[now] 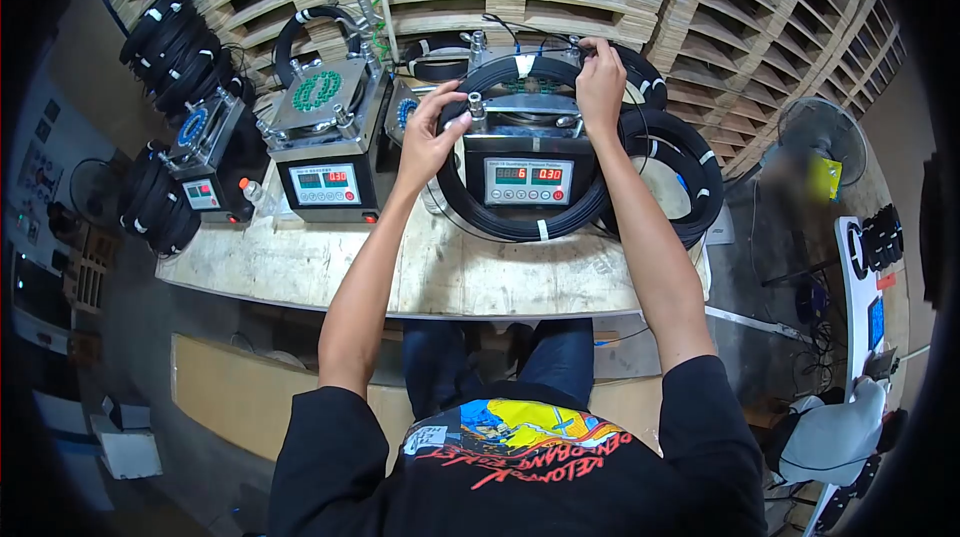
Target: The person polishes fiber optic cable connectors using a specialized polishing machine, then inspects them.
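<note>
Well, the pale wooden bench carries the front machine, and it is best not to bump it. The big black cable ring stands up in front of that machine, going around its lit screen. Keep the ring off the buttons and hold it at both sides so it does not tip. The left hand is half open and bent, at the ring's upper left by a silver post. The right hand has its fingers bent in at the back right corner. I cannot tell how tightly either hand grips, or what the right fingertips hold. Small, soft finger moves should work best there.

Now the counting, big to small: one bench under these things, three machines, one ring in front, at least two rings at the right, too many in the left heap to count, two hands, three lit screens, one small bottle, two white ties showing on the front ring.
</note>
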`<state>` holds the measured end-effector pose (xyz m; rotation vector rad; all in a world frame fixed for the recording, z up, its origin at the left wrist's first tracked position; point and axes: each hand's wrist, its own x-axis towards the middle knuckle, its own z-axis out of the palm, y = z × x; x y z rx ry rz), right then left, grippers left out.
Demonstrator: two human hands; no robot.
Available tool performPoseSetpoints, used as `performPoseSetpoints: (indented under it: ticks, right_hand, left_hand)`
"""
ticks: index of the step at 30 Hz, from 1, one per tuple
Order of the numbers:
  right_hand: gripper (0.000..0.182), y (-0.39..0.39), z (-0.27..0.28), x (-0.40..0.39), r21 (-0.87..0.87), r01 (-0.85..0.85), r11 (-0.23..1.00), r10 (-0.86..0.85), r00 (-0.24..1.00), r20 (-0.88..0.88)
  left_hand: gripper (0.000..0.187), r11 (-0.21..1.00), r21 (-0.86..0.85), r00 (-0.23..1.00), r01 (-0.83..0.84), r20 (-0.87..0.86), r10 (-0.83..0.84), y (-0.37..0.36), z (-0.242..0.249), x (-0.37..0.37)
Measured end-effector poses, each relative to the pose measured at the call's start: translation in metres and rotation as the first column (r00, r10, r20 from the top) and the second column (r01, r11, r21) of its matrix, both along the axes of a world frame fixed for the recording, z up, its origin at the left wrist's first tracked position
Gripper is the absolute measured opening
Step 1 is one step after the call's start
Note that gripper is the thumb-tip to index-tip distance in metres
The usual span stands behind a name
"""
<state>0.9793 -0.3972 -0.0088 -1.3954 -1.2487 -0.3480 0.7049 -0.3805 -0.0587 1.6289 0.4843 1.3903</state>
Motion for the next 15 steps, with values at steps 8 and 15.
performPoseSetpoints:
  ticks: [8, 15]
  right_hand:
    - [0.021, -0.001, -0.001, 0.000, 0.023, -0.011, 1.000, 0.013, 0.999, -0.050]
    - [0.018, -0.001, -0.004, 0.001, 0.014, -0.027, 1.000, 0.027, 0.998, -0.059]
  left_hand:
    - [0.022, 0.809, 0.277, 0.736, -0.519, -0.337, 0.587, -0.026, 0.007, 0.004]
    - [0.017, 0.756, 0.523, 0.802, -0.395, -0.206, 0.561, -0.037, 0.012, 0.001]
